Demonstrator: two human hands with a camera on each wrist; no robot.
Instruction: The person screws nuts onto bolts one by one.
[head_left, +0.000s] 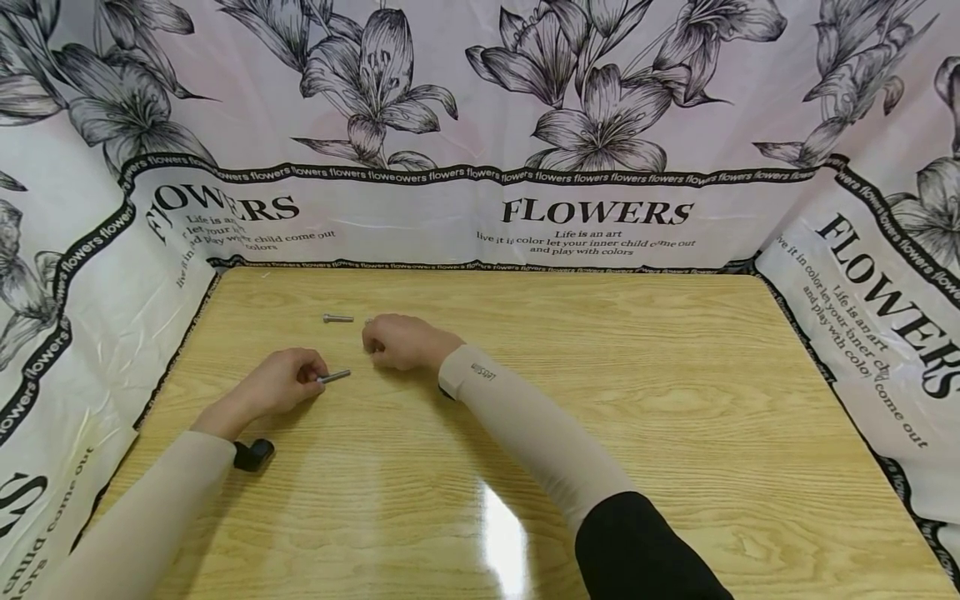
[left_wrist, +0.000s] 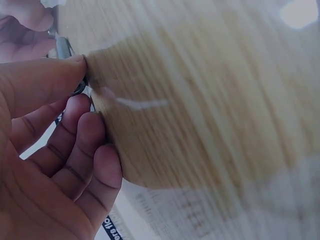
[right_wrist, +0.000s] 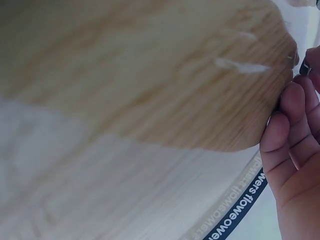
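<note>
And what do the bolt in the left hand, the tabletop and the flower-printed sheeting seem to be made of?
Bolt: probably metal, with a dull shine; it looks silvery grey.
Tabletop: wood or wood-look laminate, glossy; grain shows, with a bright reflection.
Flower-printed sheeting: perhaps plastic or coated fabric, slightly glossy; creases catch the light.

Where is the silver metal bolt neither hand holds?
In the head view, that silver metal bolt lies left of centre on the yellow wood-grain table, left of the right hand and beyond the left hand.
</note>
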